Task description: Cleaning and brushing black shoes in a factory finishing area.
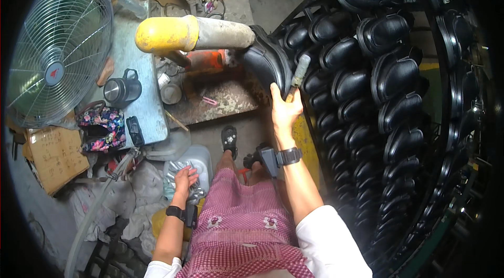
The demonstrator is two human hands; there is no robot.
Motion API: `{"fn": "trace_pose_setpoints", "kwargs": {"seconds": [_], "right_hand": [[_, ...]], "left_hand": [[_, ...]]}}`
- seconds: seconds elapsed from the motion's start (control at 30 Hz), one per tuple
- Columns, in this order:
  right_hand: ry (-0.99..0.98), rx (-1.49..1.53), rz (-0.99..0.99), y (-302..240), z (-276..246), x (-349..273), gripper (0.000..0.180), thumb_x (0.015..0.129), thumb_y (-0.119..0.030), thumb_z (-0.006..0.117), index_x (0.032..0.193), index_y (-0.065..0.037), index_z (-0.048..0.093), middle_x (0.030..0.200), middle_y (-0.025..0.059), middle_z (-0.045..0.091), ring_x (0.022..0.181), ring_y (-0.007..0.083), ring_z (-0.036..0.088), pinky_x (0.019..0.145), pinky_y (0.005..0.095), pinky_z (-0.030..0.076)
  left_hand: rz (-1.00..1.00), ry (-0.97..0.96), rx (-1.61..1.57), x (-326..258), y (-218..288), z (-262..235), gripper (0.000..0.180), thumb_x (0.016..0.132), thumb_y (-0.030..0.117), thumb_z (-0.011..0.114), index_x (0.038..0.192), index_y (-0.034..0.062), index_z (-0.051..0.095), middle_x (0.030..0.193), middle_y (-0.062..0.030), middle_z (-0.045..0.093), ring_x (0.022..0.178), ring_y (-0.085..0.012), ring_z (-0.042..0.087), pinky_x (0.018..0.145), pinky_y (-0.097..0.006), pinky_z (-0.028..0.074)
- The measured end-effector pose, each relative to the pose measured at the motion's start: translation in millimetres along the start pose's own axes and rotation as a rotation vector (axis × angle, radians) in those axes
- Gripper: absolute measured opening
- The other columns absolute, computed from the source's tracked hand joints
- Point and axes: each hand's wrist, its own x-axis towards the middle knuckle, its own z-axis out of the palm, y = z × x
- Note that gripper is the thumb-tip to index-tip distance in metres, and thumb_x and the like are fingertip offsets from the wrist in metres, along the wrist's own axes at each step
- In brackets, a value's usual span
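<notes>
In the head view, we are working on a glossy black moulded shoe (269, 60) seated on the end of a grey horizontal arm with a yellow padded tip (191, 34). Our right hand (286, 110) is closing around a slim grey-handled tool (298, 74) and pressing it against the shoe's sole edge. Our left hand (185, 179) is resting low at our side, fingers curling on a crumpled silvery foil bag (181, 183).

We judge the shoe light, stiff in the sole, flexible in the upper and slippery when glossy; the heel and sole rim are offering the firmest hold.

A tall rack of matching black shoes (388, 99) is filling the right side. A worn metal bench (142, 94) is carrying a dark lidded mug (121, 90), beside a round wire-guard fan (58, 52). The concrete floor is holding rags and cardboard.
</notes>
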Motion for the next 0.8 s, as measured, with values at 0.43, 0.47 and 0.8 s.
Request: {"fn": "trace_pose_setpoints", "kwargs": {"seconds": [0.43, 0.47, 0.8], "right_hand": [[-0.237, 0.953, 1.189, 44.8, -114.6, -93.1, 0.026, 0.078, -0.024, 0.064, 0.066, -0.012, 0.044, 0.043, -0.0032, 0.032, 0.031, 0.0079, 0.026, 0.034, 0.0234, 0.024], [-0.251, 0.967, 1.172, 40.9, -118.5, -102.3, 0.026, 0.079, -0.025, 0.063, 0.066, -0.012, 0.045, 0.043, -0.0031, 0.032, 0.031, 0.0078, 0.026, 0.034, 0.0234, 0.024], [-0.551, 0.002, 0.154, 21.7, -210.9, -90.6, 0.039, 0.091, -0.025, 0.043, 0.121, 0.0, 0.042, 0.07, 0.0108, 0.063, 0.052, 0.0152, 0.053, 0.052, 0.0263, 0.042]], "left_hand": [[0.205, -0.564, 0.182, -87.9, 78.6, 138.3, 0.052, 0.089, 0.027, 0.046, 0.131, 0.0023, 0.027, 0.112, -0.0124, 0.055, 0.09, -0.0172, 0.058, 0.076, -0.024, 0.047], [0.206, -0.591, 0.199, -103.1, 79.8, 157.3, 0.061, 0.088, 0.027, 0.049, 0.135, 0.0029, 0.018, 0.117, -0.0136, 0.051, 0.097, -0.0182, 0.055, 0.081, -0.026, 0.046], [0.754, -0.448, 0.212, -158.6, 76.7, 195.5, 0.069, 0.072, 0.014, 0.066, 0.127, -0.0026, 0.028, 0.118, -0.013, 0.045, 0.107, -0.0185, 0.045, 0.095, -0.031, 0.034]]}}
